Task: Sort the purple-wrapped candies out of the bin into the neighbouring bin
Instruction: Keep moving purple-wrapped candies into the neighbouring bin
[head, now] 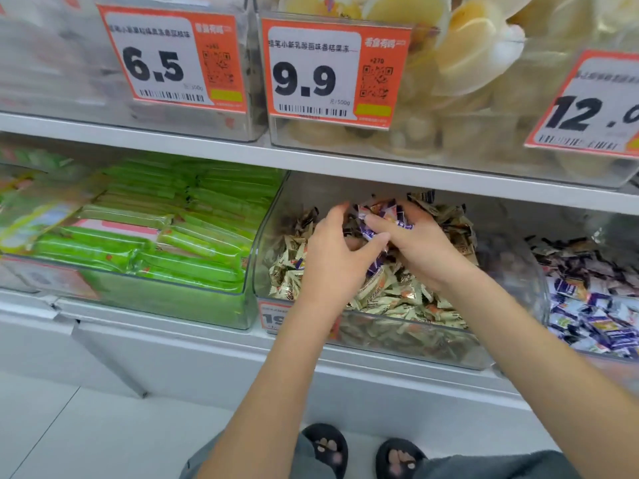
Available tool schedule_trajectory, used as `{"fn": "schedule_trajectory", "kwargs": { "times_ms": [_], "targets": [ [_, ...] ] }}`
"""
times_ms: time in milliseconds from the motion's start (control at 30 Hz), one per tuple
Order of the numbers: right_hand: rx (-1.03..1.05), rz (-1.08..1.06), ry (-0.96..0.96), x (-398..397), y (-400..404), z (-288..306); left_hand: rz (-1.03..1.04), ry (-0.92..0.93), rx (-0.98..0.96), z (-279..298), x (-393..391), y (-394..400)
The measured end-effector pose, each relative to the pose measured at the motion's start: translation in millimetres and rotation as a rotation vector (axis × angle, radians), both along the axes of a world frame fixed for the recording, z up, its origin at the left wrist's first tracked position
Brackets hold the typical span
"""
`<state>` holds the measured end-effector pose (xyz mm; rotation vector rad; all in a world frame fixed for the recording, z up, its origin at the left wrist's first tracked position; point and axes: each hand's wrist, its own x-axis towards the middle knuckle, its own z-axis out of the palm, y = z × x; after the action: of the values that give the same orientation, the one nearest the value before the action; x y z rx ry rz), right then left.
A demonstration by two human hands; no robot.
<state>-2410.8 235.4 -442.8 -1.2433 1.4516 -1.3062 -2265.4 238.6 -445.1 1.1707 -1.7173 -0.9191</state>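
1. The grip of the right hand (420,247) is curled around a small bunch of purple-wrapped candies (387,216), fingers closed over them above the heap; the grip of the left hand (333,252) is half curled, thumb reaching toward the same bunch, and whether it pinches a candy of its own cannot be told.
2. Both hands are deep in the middle bin (363,326), a clear tub on the lower shelf filled mostly with cream-and-brown wrapped candies (387,295). A few more purple wrappers show under the left palm, near the centre of the heap.
3. The neighbouring bin (594,323) stands just to the right and already holds a mass of purple and white wrapped candies.
4. The step in hand looks like gathering: strays are being collected into the right hand and not yet carried over.
5. The next move probably calls for lifting the right hand clear of the heap, passing over the wall between the bins, and loosening the fingers above the purple pile.
6. Risks: a cream candy caught in the handful, or a loose piece slipping out on the way across.
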Motion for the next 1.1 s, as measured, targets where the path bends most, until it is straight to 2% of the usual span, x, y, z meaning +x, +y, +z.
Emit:
{"fn": "schedule_trajectory", "kwargs": {
  "times_ms": [100, 167, 300, 367, 400, 533, 600, 767, 900, 1100],
  "targets": [
    [0.043, 0.027, -0.351, -11.3, 15.8, -6.8, -0.231, 0.053, 0.155, -0.5, -10.6, -9.9],
    [0.025, 0.031, -0.423, -16.4, 22.2, -7.0, -0.311, 0.030, 0.185, -3.5, -18.2, -9.8],
    [0.013, -0.047, -0.495, -27.4, 33.2, -5.9, -0.333, 0.027, 0.143, -7.5, -33.1, -5.8],
    [-0.007, -0.073, -0.430, -31.9, 39.5, -7.8, -0.344, 0.047, 0.126, -7.6, -39.7, -2.6],
    [-0.033, -0.096, -0.329, -33.4, 43.0, -8.8, -0.333, 0.038, 0.117, -8.5, -43.0, -1.1],
    [-0.198, -0.149, 0.348, -44.0, 57.6, -3.3, -0.267, 0.036, 0.091, -11.0, -51.6, 6.4],
    [-0.241, -0.157, 0.532, -53.4, 66.4, 3.8, -0.215, 0.020, 0.075, -12.7, -53.7, 7.6],
    [-0.290, -0.317, 0.553, -103.9, 98.4, 23.0, -0.202, 0.015, 0.090, -11.4, -66.9, 15.0],
    [-0.130, -0.420, 0.519, -151.7, 124.3, 12.9, -0.256, 0.009, 0.072, -8.7, -86.5, 24.9],
    [0.146, -0.447, 0.270, -197.1, 135.3, -6.2, -0.271, 0.007, 0.090, -9.6, -105.3, 33.5]
  ]
}}
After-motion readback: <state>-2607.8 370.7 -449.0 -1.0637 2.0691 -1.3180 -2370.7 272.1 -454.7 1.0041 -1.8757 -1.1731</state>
